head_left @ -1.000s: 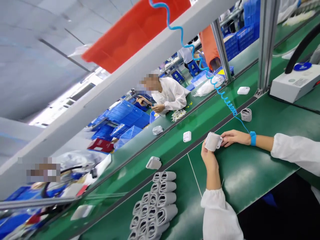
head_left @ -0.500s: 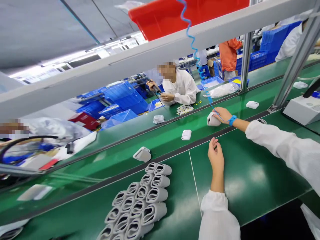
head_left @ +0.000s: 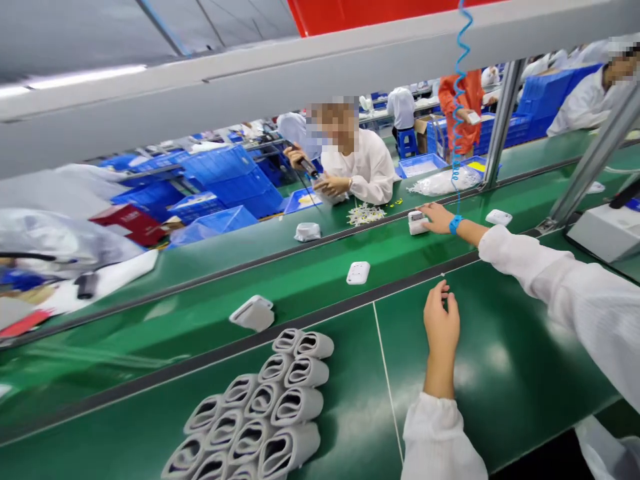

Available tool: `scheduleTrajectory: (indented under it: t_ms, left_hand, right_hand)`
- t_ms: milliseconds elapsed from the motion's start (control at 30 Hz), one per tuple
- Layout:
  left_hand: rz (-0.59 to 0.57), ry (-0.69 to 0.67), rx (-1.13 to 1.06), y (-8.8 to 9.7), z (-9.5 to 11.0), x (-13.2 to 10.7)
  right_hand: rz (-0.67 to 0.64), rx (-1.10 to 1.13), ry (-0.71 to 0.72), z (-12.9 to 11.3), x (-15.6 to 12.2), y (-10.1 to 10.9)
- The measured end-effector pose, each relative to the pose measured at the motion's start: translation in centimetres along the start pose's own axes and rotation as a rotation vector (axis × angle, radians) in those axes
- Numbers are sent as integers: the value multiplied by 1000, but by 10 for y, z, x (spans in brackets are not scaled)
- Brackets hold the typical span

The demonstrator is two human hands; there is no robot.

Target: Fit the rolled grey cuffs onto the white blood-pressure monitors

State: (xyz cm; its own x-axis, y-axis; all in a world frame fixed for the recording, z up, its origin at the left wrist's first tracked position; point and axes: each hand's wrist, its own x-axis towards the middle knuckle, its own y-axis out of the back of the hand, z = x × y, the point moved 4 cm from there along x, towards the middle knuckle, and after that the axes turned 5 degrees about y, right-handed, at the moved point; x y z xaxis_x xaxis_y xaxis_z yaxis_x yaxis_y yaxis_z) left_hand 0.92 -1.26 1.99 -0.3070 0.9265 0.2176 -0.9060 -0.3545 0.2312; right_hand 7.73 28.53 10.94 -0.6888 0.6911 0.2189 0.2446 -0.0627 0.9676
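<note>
Rows of grey rolled bands (head_left: 255, 407) lie on the near green worktop (head_left: 505, 347), with a white socket box (head_left: 358, 272) on the belt beyond. The left hand (head_left: 441, 327) is empty, its fingers loosely curled. The outstretched right hand (head_left: 439, 217) lies on a small white unit (head_left: 418, 223) on that belt; whether it grips, I cannot tell.

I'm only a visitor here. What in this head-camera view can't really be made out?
The white piece: the right hand covers part of it, so its full shape is unclear.
The grey rolls: the bottom edge cuts off the nearest ones.
The blue coiled cord: the top edge cuts it off.
The co-worker's tool: too small and partly hidden by their hands to identify.
</note>
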Motion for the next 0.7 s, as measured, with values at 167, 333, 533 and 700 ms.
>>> scheduleTrajectory:
  t_ms: [167,333,533,700]
  left_hand:
    - [-5,88,36,-2,-6,4]
    - [-12,135,94,-2,-6,6]
    - [-58,141,190,0,-5,9]
    - [-57,166,201,3,-6,11]
  right_hand:
    - [210,178,-54,42,-121,64]
    - [268,585,-449,104,-272,84]
    - [191,778,-353,75,-330,24]
    - [285,632,-294,58,-299,11]
